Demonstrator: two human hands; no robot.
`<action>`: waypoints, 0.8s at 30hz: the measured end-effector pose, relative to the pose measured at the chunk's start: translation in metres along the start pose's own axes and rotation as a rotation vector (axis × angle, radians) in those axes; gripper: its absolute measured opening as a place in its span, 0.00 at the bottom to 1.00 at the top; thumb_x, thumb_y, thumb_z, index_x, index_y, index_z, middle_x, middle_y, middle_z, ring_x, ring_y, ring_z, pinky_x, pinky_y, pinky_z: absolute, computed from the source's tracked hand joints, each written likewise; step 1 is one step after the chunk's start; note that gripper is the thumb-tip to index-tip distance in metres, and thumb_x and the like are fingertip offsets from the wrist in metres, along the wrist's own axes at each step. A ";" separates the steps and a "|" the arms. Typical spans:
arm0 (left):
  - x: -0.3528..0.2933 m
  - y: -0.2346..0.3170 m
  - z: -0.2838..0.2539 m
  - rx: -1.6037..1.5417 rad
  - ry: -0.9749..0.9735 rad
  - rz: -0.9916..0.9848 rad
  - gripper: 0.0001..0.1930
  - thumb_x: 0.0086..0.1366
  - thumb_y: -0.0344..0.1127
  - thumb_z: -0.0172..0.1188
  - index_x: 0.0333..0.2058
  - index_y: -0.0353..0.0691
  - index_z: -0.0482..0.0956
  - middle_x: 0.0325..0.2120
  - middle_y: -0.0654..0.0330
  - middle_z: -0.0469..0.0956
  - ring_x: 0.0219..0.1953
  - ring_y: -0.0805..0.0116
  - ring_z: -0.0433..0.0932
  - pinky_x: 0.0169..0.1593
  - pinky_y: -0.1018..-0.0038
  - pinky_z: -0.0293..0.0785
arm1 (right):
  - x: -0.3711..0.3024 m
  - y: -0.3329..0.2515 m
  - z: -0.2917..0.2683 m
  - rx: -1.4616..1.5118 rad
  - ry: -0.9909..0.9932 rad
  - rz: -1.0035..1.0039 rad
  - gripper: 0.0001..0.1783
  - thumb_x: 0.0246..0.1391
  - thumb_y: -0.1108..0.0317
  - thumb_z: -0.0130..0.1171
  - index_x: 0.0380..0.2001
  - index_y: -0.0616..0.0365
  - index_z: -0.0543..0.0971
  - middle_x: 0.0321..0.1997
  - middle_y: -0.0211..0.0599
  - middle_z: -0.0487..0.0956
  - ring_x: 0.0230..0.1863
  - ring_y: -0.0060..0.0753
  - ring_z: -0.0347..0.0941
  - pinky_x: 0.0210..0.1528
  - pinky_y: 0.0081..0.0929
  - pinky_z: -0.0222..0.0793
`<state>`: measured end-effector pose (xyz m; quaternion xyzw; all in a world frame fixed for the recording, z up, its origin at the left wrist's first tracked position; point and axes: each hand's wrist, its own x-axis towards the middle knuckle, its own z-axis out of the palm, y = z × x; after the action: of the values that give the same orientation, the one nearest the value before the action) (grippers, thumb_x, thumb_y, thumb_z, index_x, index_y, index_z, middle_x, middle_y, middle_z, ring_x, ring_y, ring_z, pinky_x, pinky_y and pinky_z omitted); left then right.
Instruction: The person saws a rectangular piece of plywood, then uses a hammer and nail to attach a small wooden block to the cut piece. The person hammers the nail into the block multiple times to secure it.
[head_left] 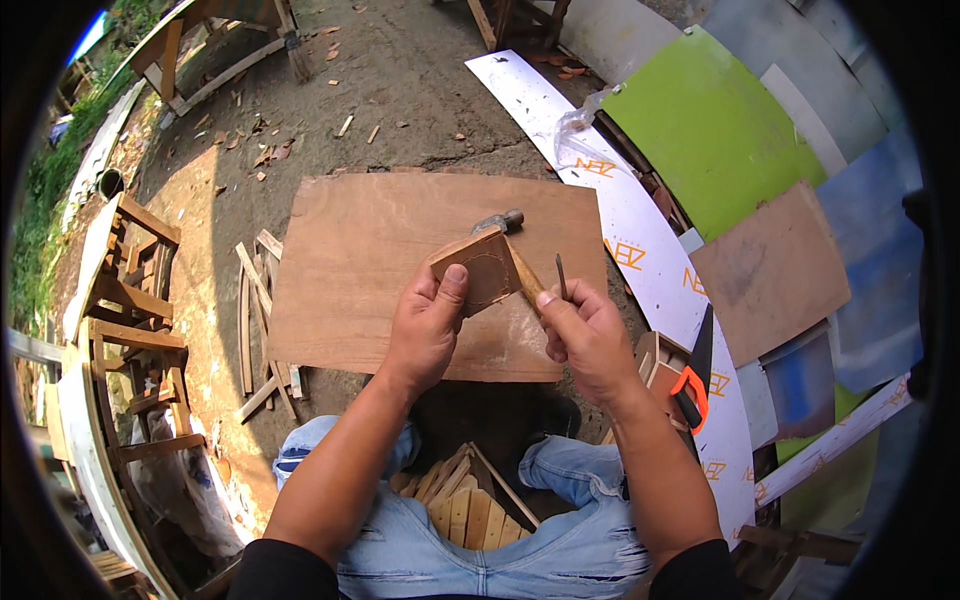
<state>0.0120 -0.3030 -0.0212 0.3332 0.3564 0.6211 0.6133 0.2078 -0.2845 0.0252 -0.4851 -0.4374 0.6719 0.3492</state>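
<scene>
My left hand (425,325) grips a small squarish wooden block (478,275), thumb on its face, tilted above the plywood board (345,265). A roughly round line is marked on that face. Closed around the wooden handle of a hammer (527,272) is my right hand (585,330). The hammer's metal head lies just past the block's far edge; whether they touch, I cannot tell. A thin dark metal rod (561,275), perhaps a nail or chisel, sticks up from between my right fingers; its lower end is hidden.
An orange-handled handsaw (691,398) rests by a wooden box (662,365) at right. Beyond it stretches a long white printed sheet (630,235) beside a green panel (705,130). Loose wood strips (247,330) lie left of the board, near wooden frames (140,335).
</scene>
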 end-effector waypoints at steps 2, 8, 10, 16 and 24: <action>-0.003 -0.003 0.004 -0.039 0.012 0.034 0.23 0.78 0.44 0.50 0.62 0.35 0.66 0.52 0.58 0.77 0.55 0.71 0.75 0.61 0.70 0.71 | 0.002 0.003 0.014 0.092 0.072 0.023 0.16 0.63 0.56 0.66 0.33 0.57 0.77 0.23 0.19 0.69 0.20 0.08 0.58 0.20 0.13 0.52; -0.010 -0.008 0.008 -0.051 0.010 0.050 0.23 0.78 0.43 0.50 0.63 0.35 0.65 0.54 0.56 0.76 0.56 0.69 0.75 0.61 0.70 0.71 | 0.008 0.008 0.023 0.060 0.038 0.090 0.15 0.61 0.57 0.68 0.30 0.57 0.79 0.22 0.18 0.71 0.19 0.09 0.58 0.20 0.13 0.51; -0.010 -0.009 0.009 -0.059 -0.003 0.036 0.23 0.78 0.43 0.50 0.63 0.35 0.65 0.54 0.56 0.76 0.56 0.69 0.75 0.61 0.70 0.71 | 0.009 0.010 0.021 0.037 0.029 0.089 0.13 0.60 0.58 0.69 0.32 0.55 0.78 0.24 0.20 0.71 0.20 0.11 0.60 0.21 0.15 0.55; -0.010 -0.010 0.012 -0.177 0.032 -0.027 0.20 0.78 0.43 0.49 0.60 0.36 0.66 0.53 0.55 0.77 0.56 0.67 0.76 0.62 0.68 0.72 | 0.009 0.015 0.022 0.188 0.058 0.105 0.07 0.61 0.67 0.65 0.35 0.58 0.78 0.23 0.20 0.71 0.18 0.10 0.61 0.18 0.16 0.55; -0.007 -0.005 0.013 -0.328 0.063 -0.143 0.21 0.79 0.44 0.45 0.59 0.32 0.69 0.54 0.51 0.77 0.58 0.60 0.77 0.65 0.61 0.72 | 0.007 0.013 0.027 0.182 0.084 0.066 0.06 0.62 0.69 0.63 0.36 0.60 0.78 0.23 0.19 0.72 0.18 0.10 0.61 0.18 0.14 0.55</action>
<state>0.0255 -0.3091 -0.0183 0.1828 0.2922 0.6359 0.6906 0.1793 -0.2901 0.0145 -0.4933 -0.3431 0.6991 0.3875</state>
